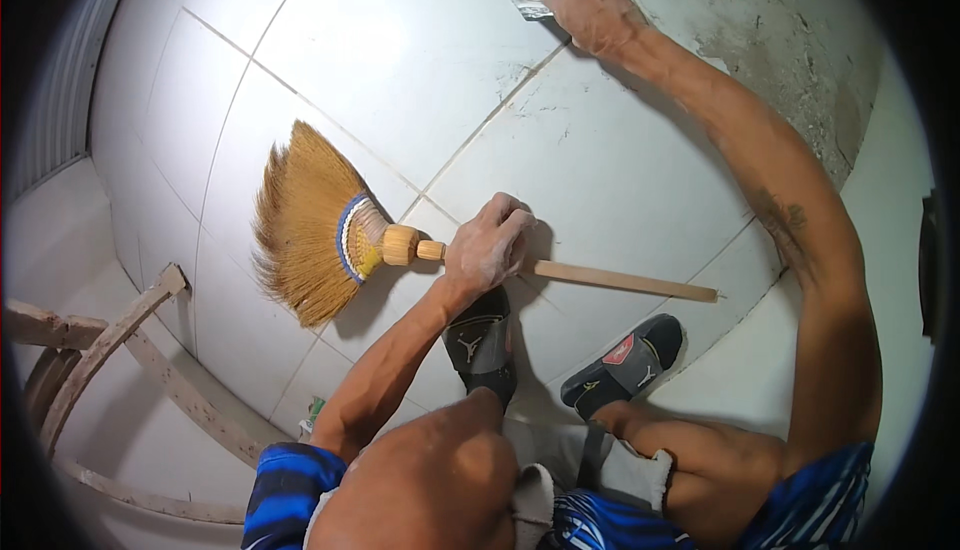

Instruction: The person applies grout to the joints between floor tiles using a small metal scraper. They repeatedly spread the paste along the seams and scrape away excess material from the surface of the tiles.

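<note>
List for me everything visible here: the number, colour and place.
Fan-shaped straw broom with wooden handle: 1, golden-brown, centre left
Flat metal scraper: 1, silvery, top centre
Square-tiled floor: 1, white, throughout
Rough bare patch: 1, grey, upper right
Worn wooden frame: 1, brownish-white, lower left
Ribbed panel: 1, grey, left edge
Small unclear item: 1, green-white, beside left forearm
Unclear object: 1, black, right edge
Slide sandals: 2, black-grey, on feet
Shirt: 1, blue-black, bottom
Shorts: 1, pale grey, bottom
Left hand: 1, dusty, on broom handle
Right hand: 1, dusty, holding scraper

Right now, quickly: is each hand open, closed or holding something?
Left hand: closed, holding the broom.
Right hand: closed, holding a flat metal-bladed scraper.
</note>
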{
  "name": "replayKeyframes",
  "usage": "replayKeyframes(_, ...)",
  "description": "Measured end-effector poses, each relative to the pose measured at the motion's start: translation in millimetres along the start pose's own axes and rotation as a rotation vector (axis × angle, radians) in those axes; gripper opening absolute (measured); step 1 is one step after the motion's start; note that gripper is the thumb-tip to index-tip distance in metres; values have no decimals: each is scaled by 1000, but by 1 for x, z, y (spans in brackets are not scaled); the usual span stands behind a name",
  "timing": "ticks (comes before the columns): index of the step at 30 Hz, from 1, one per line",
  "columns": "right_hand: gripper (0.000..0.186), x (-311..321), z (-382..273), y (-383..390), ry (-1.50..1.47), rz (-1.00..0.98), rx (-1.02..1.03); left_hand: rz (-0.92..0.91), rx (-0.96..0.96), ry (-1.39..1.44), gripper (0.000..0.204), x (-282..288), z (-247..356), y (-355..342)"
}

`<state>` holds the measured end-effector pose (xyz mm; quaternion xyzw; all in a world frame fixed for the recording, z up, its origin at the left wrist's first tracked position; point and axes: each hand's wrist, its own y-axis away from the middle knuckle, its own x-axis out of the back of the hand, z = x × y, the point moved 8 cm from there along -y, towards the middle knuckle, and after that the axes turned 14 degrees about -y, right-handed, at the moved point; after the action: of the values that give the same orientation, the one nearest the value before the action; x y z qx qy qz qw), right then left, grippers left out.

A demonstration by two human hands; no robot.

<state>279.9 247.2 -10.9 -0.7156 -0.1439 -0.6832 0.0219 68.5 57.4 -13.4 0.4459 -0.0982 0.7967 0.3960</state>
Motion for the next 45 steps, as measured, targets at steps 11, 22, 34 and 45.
replayKeyframes(11,14,-2,-6,14,23,59,177,146,9,53,37,31,-1,-29)
replayKeyframes(22,17,3,4,48,-29,402,255,275,-151,-693,33,54,27,-214)
replayKeyframes(34,10,5,14,6,-4,356,246,262,-245,-801,29,74,-4,-248)
replayKeyframes(45,10,2,16,-9,-15,253,118,204,-268,-779,26,84,-15,-265)
